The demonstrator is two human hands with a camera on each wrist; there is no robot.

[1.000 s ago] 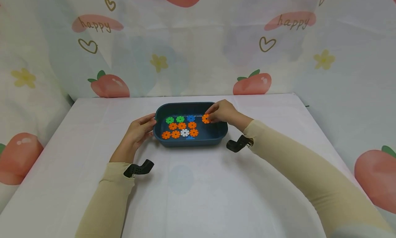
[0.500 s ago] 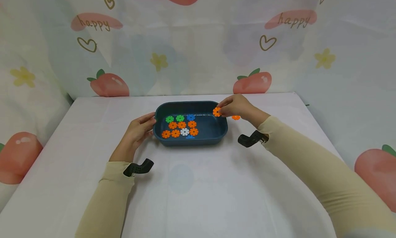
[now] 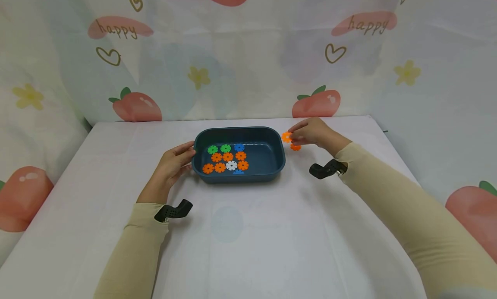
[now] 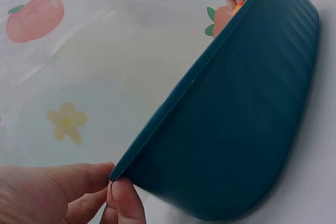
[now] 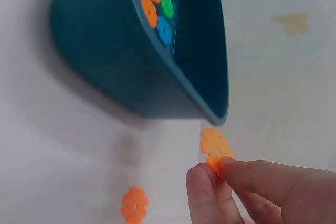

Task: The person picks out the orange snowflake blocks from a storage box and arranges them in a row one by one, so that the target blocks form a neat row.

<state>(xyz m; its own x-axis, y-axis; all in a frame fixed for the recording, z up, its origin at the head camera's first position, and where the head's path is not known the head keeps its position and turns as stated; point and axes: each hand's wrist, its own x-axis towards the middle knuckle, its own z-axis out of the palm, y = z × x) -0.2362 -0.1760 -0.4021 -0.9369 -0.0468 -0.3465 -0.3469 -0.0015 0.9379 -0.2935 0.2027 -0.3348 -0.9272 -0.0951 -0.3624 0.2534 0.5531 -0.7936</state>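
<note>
A dark teal basin (image 3: 264, 178) stands on the table with several notched plastic discs in it: orange discs (image 3: 228, 157), green discs (image 3: 225, 148), a white disc (image 3: 231, 165) and blue ones (image 3: 239, 147). My left hand (image 3: 172, 165) pinches the basin's left rim between thumb and fingers, as the left wrist view shows close up. Just past the right rim, my right hand (image 3: 316, 134) pinches an orange disc (image 5: 214, 142) by its edge, held above the table. Below that hand, another orange disc (image 5: 135, 205) lies on the table beside the basin.
A white cloth covers the table (image 3: 248, 238). Behind it hangs a printed curtain (image 3: 240, 53) with peaches, hearts and flowers. Black wrist cameras (image 3: 174, 210) sit on both sleeves.
My right hand has lifted the orange disc out of the basin and carried it right, past the rim. That uncovers the disc on the table. The left hand and basin stay put.
</note>
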